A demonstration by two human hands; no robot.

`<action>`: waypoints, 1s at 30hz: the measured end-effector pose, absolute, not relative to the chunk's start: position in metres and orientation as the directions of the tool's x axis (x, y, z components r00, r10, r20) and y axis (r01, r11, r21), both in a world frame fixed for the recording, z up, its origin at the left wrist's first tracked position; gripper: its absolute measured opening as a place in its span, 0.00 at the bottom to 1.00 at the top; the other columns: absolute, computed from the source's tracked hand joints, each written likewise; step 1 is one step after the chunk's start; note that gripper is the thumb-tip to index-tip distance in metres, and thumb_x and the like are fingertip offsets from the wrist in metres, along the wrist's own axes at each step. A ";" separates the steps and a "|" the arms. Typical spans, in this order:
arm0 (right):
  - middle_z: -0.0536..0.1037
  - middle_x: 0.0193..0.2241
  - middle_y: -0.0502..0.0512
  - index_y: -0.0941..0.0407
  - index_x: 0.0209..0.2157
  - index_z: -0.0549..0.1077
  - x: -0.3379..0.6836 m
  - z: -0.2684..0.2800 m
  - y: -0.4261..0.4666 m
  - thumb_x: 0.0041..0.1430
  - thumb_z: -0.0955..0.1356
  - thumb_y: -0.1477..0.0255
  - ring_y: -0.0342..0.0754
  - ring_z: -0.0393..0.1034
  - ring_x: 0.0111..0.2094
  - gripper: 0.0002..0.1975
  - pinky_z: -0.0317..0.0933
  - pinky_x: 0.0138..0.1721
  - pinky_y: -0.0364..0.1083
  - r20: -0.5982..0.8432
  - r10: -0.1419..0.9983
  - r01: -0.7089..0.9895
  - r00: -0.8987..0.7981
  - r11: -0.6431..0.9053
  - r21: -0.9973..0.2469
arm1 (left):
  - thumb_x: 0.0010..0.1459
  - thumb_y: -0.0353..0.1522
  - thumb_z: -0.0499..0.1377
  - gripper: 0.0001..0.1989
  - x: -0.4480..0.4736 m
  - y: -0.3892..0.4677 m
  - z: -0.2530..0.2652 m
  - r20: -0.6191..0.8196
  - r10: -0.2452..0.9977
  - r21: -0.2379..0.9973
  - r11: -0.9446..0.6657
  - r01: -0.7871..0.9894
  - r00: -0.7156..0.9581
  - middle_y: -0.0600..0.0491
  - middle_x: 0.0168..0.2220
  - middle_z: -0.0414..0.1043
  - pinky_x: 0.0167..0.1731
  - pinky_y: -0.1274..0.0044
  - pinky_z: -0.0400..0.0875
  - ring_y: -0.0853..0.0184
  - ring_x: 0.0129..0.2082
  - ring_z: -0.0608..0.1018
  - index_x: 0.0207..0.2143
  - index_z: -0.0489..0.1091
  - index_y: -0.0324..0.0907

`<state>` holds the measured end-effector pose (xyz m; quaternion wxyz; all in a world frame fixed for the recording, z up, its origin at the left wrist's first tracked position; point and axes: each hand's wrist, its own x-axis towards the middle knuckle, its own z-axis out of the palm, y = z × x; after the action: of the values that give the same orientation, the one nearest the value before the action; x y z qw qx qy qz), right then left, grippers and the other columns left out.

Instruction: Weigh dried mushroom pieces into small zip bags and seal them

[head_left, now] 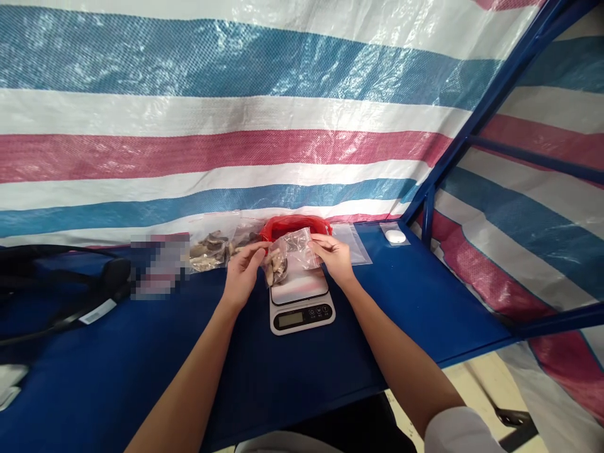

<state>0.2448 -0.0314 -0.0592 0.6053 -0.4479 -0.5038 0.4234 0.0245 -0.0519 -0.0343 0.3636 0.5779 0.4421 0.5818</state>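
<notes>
A clear plastic bag [295, 248] with dried brown pieces, perhaps dried mushroom, in its left end hangs over the kitchen scale [298, 292]. My left hand [243, 274] is closed by the bag's left side, thumb and fingers pinching its edge. At the other end my right hand [334, 257] pinches the open-looking edge of the same bag. The white scale has a dark display and several buttons at its front. Right behind it lies a red plastic bag [296, 223], partly hidden by the clear bag.
Filled clear bags [207, 251] lie left of my left hand. Flat clear bags [356, 242] lie to the right, and a small white case [395, 236] sits farther right. Black straps [94, 296] occupy the left of the blue table [401, 314]. Striped sheeting [226, 113] walls the back.
</notes>
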 end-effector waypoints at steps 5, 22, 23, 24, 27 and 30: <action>0.85 0.37 0.54 0.53 0.44 0.82 0.239 -0.059 -0.029 0.51 0.76 0.58 0.52 0.81 0.34 0.20 0.76 0.36 0.48 0.274 0.957 -0.017 0.093 0.277 -0.961 | 0.62 0.41 0.60 0.12 0.020 -0.054 -0.019 0.665 0.747 0.636 -0.571 0.519 0.006 0.48 0.41 0.79 0.49 0.69 0.73 0.60 0.43 0.79 0.37 0.78 0.43; 0.85 0.41 0.53 0.52 0.39 0.84 0.238 -0.016 -0.005 0.55 0.74 0.63 0.54 0.80 0.43 0.11 0.74 0.49 0.53 0.345 0.876 0.126 -0.336 0.405 -0.905 | 0.59 0.48 0.60 0.23 0.045 -0.012 0.005 0.125 0.975 0.916 -0.185 0.357 0.185 0.52 0.19 0.74 0.18 0.77 0.63 0.68 0.16 0.71 0.20 0.75 0.41; 0.85 0.41 0.53 0.52 0.39 0.84 0.239 -0.013 -0.004 0.55 0.74 0.62 0.53 0.80 0.41 0.12 0.76 0.45 0.51 0.316 0.879 0.129 -0.358 0.382 -0.915 | 0.58 0.47 0.61 0.22 0.044 -0.011 0.005 0.085 0.977 0.937 -0.145 0.319 0.195 0.52 0.19 0.74 0.17 0.77 0.62 0.68 0.16 0.70 0.20 0.75 0.41; 0.84 0.41 0.53 0.53 0.40 0.84 0.239 -0.011 -0.003 0.55 0.74 0.61 0.52 0.80 0.39 0.13 0.77 0.39 0.49 0.277 0.884 0.131 -0.377 0.347 -0.929 | 0.57 0.47 0.62 0.21 0.042 -0.009 0.004 0.049 0.978 0.952 -0.107 0.287 0.202 0.52 0.19 0.74 0.17 0.77 0.62 0.69 0.16 0.70 0.20 0.75 0.41; 0.84 0.39 0.54 0.54 0.42 0.83 0.242 -0.004 -0.001 0.55 0.74 0.60 0.47 0.78 0.32 0.16 0.75 0.28 0.44 0.137 0.878 0.144 -0.458 0.225 -0.964 | 0.54 0.46 0.64 0.19 0.037 -0.008 0.003 -0.031 0.978 0.972 -0.018 0.232 0.205 0.51 0.21 0.75 0.18 0.78 0.63 0.70 0.18 0.71 0.22 0.76 0.39; 0.83 0.36 0.54 0.56 0.42 0.83 0.244 0.001 0.001 0.56 0.74 0.59 0.44 0.76 0.30 0.17 0.75 0.29 0.42 0.033 0.853 0.188 -0.521 0.152 -0.970 | 0.52 0.45 0.65 0.18 0.034 -0.007 0.001 -0.069 0.978 0.978 0.027 0.209 0.199 0.51 0.23 0.75 0.21 0.78 0.66 0.70 0.20 0.72 0.24 0.77 0.38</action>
<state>0.2441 0.0007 0.0007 0.3132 -0.3763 -0.6914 0.5312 0.0339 -0.0073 0.0014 0.5066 0.5854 0.5066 0.3795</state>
